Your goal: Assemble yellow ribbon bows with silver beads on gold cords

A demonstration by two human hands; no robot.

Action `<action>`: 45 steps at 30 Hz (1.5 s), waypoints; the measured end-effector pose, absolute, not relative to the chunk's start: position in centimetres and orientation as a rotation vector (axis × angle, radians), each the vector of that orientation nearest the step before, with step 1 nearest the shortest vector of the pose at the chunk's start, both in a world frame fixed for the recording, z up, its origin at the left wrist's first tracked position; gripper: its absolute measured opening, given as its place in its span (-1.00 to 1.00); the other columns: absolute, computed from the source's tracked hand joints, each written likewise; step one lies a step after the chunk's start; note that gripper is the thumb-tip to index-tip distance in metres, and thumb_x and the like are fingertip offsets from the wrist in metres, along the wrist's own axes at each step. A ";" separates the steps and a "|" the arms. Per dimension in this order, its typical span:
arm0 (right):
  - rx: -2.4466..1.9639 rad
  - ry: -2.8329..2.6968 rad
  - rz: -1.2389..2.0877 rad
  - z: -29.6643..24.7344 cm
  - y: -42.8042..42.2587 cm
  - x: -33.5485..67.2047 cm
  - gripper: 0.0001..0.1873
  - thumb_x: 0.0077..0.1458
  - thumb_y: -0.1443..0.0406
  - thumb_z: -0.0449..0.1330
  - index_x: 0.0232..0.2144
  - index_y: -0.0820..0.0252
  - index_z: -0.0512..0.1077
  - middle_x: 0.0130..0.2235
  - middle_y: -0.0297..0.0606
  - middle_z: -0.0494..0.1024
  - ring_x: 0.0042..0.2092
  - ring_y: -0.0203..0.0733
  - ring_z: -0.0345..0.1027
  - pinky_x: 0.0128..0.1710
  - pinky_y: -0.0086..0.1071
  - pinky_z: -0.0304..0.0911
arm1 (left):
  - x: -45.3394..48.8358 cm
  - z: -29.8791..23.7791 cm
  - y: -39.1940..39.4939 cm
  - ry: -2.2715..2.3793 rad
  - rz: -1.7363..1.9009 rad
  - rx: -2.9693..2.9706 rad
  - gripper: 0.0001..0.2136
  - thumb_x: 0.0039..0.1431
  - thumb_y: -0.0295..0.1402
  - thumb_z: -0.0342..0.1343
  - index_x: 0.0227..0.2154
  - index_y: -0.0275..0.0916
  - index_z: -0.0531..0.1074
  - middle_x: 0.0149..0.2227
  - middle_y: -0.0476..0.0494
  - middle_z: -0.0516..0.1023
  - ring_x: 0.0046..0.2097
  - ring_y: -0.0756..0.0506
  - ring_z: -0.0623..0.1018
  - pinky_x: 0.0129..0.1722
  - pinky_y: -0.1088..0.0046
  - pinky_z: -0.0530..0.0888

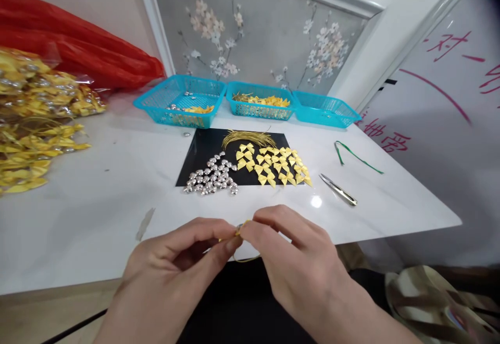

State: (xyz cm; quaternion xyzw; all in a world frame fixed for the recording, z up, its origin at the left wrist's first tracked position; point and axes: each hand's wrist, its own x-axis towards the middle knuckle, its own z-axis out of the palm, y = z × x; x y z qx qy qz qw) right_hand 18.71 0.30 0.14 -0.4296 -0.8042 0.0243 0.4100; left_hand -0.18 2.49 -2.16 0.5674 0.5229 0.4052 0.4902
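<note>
Both hands meet over the table's front edge, fingertips together. My left hand (pixel 183 266) pinches a small yellow bow (pixel 239 228) that has a silver bead on it; the fingers cover most of it. My right hand (pixel 299 260) closes on the same bow from the other side. A thin gold cord (pixel 247 260) loops below the fingertips. Beyond the hands, a black mat (pixel 203 148) bears a heap of silver beads (pixel 213 177), rows of yellow bows (pixel 273 164) and a bundle of gold cords (pixel 250 137).
Three blue baskets (pixel 328 109) stand along the wall, two with beads, bows or cords. Thread snips (pixel 339 190) and a green tie (pixel 357 156) lie to the right. Bagged yellow bows (pixel 42 88) and red fabric (pixel 78 47) fill the left side.
</note>
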 end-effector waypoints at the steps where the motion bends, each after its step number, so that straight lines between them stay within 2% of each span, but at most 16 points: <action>1: -1.082 -2.028 0.060 0.1 0.3 18.7 -0.69 0.37 0.52 -0.01 -0.25 0.25 0.51 -0.21 -0.16 0.56 -0.24 -0.22 0.49 -0.25 -0.39 0.42 | -0.2 -2.2 2.5 1.272 0.989 1.370 -0.87 0.08 -0.12 0.40 -0.35 0.01 0.68 -0.33 0.11 0.75 -0.34 -0.04 0.68 -0.36 0.67 0.60; 5: -1.087 -2.022 0.083 -0.1 0.1 18.6 -0.72 0.39 0.51 0.01 -0.25 0.27 0.50 -0.26 -0.19 0.54 -0.26 -0.23 0.48 -0.24 -0.39 0.44 | 0.0 -2.0 2.5 1.280 1.025 1.363 -0.88 0.06 -0.14 0.40 -0.37 0.01 0.68 -0.35 0.09 0.75 -0.37 -0.05 0.67 -0.38 0.65 0.60; 11: -1.100 -2.080 0.150 0.1 0.1 18.7 -0.75 0.37 0.53 0.02 -0.12 0.28 0.48 -0.21 -0.17 0.54 -0.21 -0.18 0.45 -0.19 -0.31 0.44 | 0.2 -1.1 2.3 1.292 1.021 1.383 -0.91 0.07 -0.16 0.38 -0.40 0.00 0.70 -0.35 0.05 0.76 -0.34 -0.08 0.69 -0.34 0.63 0.61; 17: -1.105 -2.144 0.074 0.2 0.2 19.0 -0.72 0.43 0.45 -0.03 -0.21 0.23 0.48 -0.22 -0.19 0.48 -0.24 -0.18 0.37 -0.27 -0.31 0.35 | 0.7 -0.3 2.4 1.320 1.061 1.388 -0.95 0.00 -0.22 0.38 -0.48 -0.01 0.69 -0.45 0.05 0.73 -0.42 -0.08 0.68 -0.42 0.61 0.60; 21: -1.091 -2.170 0.024 0.2 0.2 18.9 -0.71 0.45 0.42 -0.03 -0.24 0.25 0.47 -0.22 -0.16 0.48 -0.24 -0.16 0.35 -0.25 -0.27 0.35 | 1.1 0.1 2.6 1.311 1.074 1.382 -0.95 -0.02 -0.23 0.38 -0.53 0.00 0.69 -0.48 0.05 0.73 -0.45 -0.07 0.66 -0.45 0.64 0.58; 25: -1.096 -2.171 -0.002 0.2 0.3 18.6 -0.69 0.42 0.47 -0.06 -0.27 0.28 0.46 -0.26 -0.16 0.49 -0.28 -0.14 0.34 -0.27 -0.25 0.37 | 0.9 -0.4 2.6 1.324 1.087 1.378 -0.96 0.00 -0.25 0.37 -0.50 0.00 0.70 -0.45 0.05 0.73 -0.41 -0.07 0.66 -0.42 0.64 0.58; 31: -1.122 -2.129 0.200 0.2 0.5 18.5 -0.73 0.30 0.58 -0.01 -0.24 0.32 0.46 -0.26 -0.15 0.49 -0.25 -0.15 0.39 -0.22 -0.28 0.42 | 0.4 -1.3 2.1 1.355 1.099 1.363 -0.95 0.02 -0.22 0.39 -0.44 0.00 0.71 -0.38 0.03 0.75 -0.37 -0.09 0.68 -0.36 0.59 0.61; 40: -1.287 -2.068 0.315 1.2 0.1 17.8 -0.75 0.34 0.45 -0.03 -0.32 0.26 0.42 -0.33 -0.19 0.44 -0.36 -0.15 0.35 -0.39 -0.27 0.36 | 0.3 -1.8 1.9 1.447 1.173 1.424 -0.93 0.05 -0.17 0.39 -0.42 0.02 0.70 -0.30 0.06 0.76 -0.29 -0.09 0.70 -0.25 0.60 0.63; 45: -1.242 -2.020 0.374 1.1 0.1 18.3 -0.83 0.37 0.45 0.02 -0.16 0.27 0.42 -0.25 -0.20 0.50 -0.30 -0.15 0.44 -0.28 -0.27 0.43 | 0.5 -1.8 2.0 1.448 1.169 1.364 -0.93 0.03 -0.16 0.41 -0.41 0.05 0.71 -0.32 0.07 0.77 -0.31 -0.08 0.70 -0.27 0.61 0.63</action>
